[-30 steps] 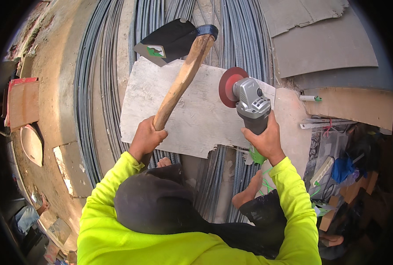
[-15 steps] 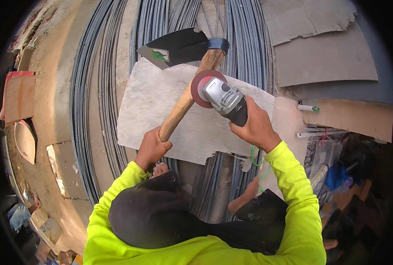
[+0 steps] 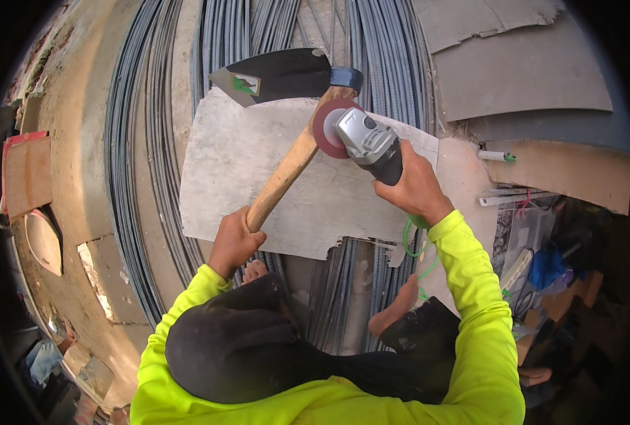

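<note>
My left hand [image 3: 236, 241] is wrapped round the lower end of a hoe's wooden handle [image 3: 284, 177]. The hoe's dark blade [image 3: 287, 75], with a small green and white sticker, points left at the far end, joined by a blue metal collar [image 3: 346, 78]. In my right hand [image 3: 419, 185] is an angle grinder [image 3: 369, 142] with a silver head and black body. Its reddish-brown disc [image 3: 331, 129] lies against or just over the handle's right side below the collar; actual contact cannot be made out. My right fingers are partly hidden behind the grinder.
A worn plywood sheet [image 3: 223, 166] lies under the hoe on bundles of steel rebar [image 3: 389, 64]. A green cord [image 3: 408, 244] hangs near my right wrist. Grey sheets [image 3: 520, 78] lie far right, with a white tube [image 3: 495, 155] and mixed clutter nearer. Cardboard [image 3: 27, 175] is at left.
The disc has shifted slightly up the handle toward the collar, and the grinder sits a little further right. My left hand still grips the handle's end. The whole view has tilted slightly.
</note>
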Available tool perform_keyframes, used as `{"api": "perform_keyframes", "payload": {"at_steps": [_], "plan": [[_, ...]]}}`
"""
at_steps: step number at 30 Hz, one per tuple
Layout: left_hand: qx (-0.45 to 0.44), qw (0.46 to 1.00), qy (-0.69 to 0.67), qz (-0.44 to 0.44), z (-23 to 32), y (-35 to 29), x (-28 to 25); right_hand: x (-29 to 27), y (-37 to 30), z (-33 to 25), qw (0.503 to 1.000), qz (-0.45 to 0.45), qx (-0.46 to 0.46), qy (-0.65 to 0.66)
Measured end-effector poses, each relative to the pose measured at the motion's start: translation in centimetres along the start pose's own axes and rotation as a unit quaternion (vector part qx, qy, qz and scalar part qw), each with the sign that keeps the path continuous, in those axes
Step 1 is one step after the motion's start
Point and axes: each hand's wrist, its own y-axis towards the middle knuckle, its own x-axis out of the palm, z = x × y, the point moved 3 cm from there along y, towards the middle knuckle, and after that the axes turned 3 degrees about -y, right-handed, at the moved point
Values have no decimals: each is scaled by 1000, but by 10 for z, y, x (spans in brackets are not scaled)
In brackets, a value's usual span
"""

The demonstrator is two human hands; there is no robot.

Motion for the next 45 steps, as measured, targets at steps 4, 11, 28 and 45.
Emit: {"api": "perform_keyframes", "payload": {"at_steps": [4, 11, 28, 45], "plan": [[4, 1000, 12, 9, -2, -2, -5, 20, -6, 10, 999, 24, 19, 31], [-9, 998, 52, -15, 5, 0, -8, 40, -12, 26, 993, 48, 53, 96], [3, 997, 70, -13, 8, -1, -3, 62, -15, 34, 979, 103, 43, 173], [-3, 997, 70, -19, 11, -2, -2, 69, -13, 35, 973, 113, 60, 194]]}}
